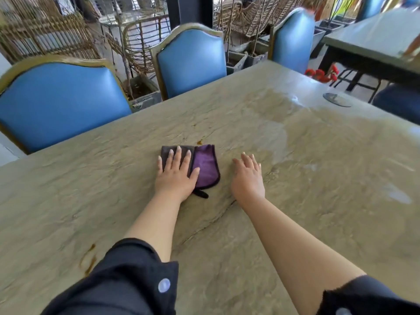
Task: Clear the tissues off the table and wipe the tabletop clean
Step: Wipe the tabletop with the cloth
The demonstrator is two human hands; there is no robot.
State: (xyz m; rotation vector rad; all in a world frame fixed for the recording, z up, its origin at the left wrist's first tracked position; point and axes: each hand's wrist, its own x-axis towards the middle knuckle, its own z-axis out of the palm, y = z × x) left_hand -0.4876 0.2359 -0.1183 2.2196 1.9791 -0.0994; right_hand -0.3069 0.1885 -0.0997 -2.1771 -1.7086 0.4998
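Note:
A folded purple and grey cloth (pixel 205 165) lies flat on the beige stone tabletop (pixel 295 155) near its middle. My left hand (pixel 176 173) presses down on the cloth's grey left half, fingers spread flat. My right hand (pixel 247 176) rests open on the bare tabletop just right of the cloth, not touching it. A small brown stain (pixel 199 142) sits right beyond the cloth's far edge. A larger brown smear (pixel 89 261) marks the table near my left sleeve. No tissues are in view. A wet sheen (pixel 284 123) covers the table's right part.
Three blue padded chairs (pixel 61 105) (pixel 192 62) (pixel 293 39) line the far side of the table. A round metal disc (pixel 336 99) is set in the top at the far right. Red flowers (pixel 322 75) and a second table (pixel 372 39) stand beyond the right end.

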